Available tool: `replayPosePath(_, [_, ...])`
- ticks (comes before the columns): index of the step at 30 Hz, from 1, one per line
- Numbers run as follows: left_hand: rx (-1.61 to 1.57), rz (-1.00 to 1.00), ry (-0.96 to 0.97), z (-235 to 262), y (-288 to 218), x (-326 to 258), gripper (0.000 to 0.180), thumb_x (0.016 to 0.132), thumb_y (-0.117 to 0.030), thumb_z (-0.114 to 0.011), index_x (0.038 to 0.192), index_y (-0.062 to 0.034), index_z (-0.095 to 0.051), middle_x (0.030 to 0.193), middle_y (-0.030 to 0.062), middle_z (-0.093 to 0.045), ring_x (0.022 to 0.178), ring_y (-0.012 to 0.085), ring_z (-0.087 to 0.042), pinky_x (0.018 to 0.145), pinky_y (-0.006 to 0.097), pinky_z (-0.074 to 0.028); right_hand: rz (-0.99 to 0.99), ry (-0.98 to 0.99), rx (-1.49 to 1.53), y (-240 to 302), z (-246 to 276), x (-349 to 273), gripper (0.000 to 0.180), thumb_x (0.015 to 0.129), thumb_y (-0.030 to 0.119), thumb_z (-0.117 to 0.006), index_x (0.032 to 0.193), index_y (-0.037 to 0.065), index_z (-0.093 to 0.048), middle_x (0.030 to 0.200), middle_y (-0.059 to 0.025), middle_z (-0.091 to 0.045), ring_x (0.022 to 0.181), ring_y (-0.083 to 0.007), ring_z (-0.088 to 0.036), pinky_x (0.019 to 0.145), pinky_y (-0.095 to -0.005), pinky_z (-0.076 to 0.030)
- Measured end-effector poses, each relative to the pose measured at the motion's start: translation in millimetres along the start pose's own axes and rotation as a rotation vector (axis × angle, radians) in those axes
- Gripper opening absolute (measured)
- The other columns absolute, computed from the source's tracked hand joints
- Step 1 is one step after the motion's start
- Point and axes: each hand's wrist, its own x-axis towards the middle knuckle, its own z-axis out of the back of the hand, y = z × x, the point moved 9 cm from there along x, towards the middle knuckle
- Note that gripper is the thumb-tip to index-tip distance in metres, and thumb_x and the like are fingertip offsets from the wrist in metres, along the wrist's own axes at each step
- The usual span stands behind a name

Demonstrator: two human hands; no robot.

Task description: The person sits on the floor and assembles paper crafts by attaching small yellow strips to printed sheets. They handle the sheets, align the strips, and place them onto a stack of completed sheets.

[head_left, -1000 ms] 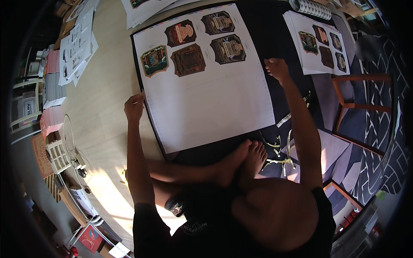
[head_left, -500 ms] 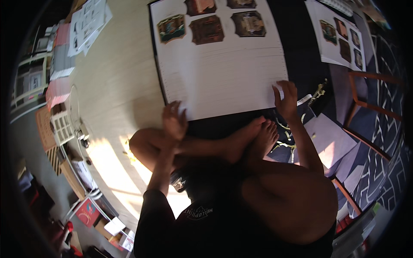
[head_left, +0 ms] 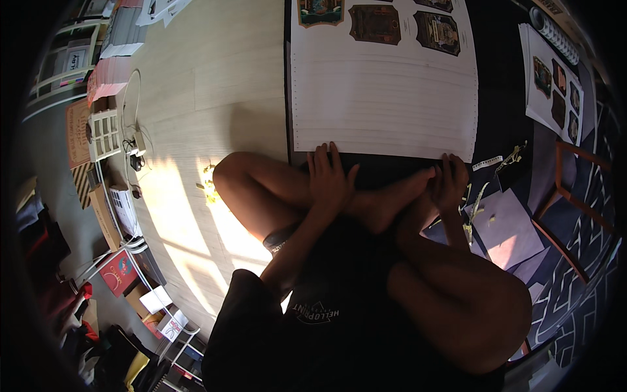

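A large white sheet [head_left: 385, 104] lies flat on a black mat [head_left: 499, 98] in front of my crossed legs. Dark, ornate framed pictures [head_left: 375, 25] are printed across its far part, while the near part is plain with faint lines. My left hand [head_left: 331, 175] has its fingers stretched out, with the tips at the sheet's near edge, a little in from the left corner. By the near right corner is my right hand [head_left: 450, 183], its fingers apart and slightly bent at the edge. Neither hand holds anything.
A stack of smaller printed sheets [head_left: 555, 91] and a white roll [head_left: 554, 36] lie at the far right. Yellowish offcuts [head_left: 513, 157] and a grey board [head_left: 506, 228] are to my right, near a wooden chair frame [head_left: 558, 196]. Cables and paper stacks [head_left: 108, 75] line the left.
My left hand has shifted from the sheet's near left corner inward along the near edge. My right hand has come down from the right edge to the near corner. The whole view has shifted.
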Motion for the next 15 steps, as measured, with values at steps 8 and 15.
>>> replayPosePath(8, [-0.008, 0.045, -0.009, -2, -2, 0, 0.076, 0.097, -0.046, -0.060, 0.144, 0.0111, -0.042, 0.140, 0.0331, -0.044, 0.131, 0.0489, -0.045, 0.115, 0.059, -0.032, -0.007, 0.024, -0.071, -3, -7, -8, 0.045, 0.092, 0.024, -0.068, 0.132, 0.005, -0.063, 0.132, -0.0190, -0.055, 0.119, -0.0365, -0.055, 0.101, -0.0492, -0.041])
replayPosePath(15, [0.000, 0.069, 0.029, -8, 1, 2, 0.081, 0.098, -0.048, -0.058, 0.147, 0.0119, -0.037, 0.146, 0.0328, -0.041, 0.136, 0.0465, -0.042, 0.118, 0.056, -0.028, -0.037, 0.137, -0.135, -9, -17, -11, 0.050, 0.095, 0.029, -0.062, 0.139, 0.006, -0.059, 0.139, -0.0193, -0.052, 0.123, -0.0355, -0.053, 0.104, -0.0487, -0.036])
